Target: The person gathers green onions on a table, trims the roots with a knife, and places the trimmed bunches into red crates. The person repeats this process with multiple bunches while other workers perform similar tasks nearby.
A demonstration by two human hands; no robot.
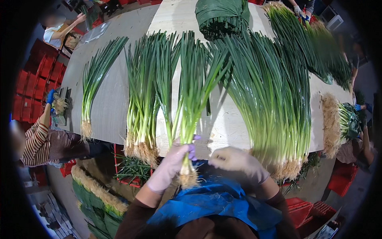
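My left hand (182, 155), in a pale glove, grips a bunch of green onions (188, 122) low on the white stalks. Its roots hang toward my blue apron (209, 200), and its leaves fan out over the table. My right hand (235, 161), also gloved and blurred by motion, is near the root end of a wide pile of green onions (274, 113). Its fingers look curled, but whether they hold anything is unclear. Left of the held bunch lies a smaller heap of green onions (141, 119), roots at the near edge.
A separate bunch (89, 95) lies farther left on the pale table (110, 104). A green-wrapped bundle (222, 18) stands at the far side. Co-workers' hands (50, 97) show around the table. Below are a red crate of leaf scraps (134, 180) and rooted bundles (98, 194).
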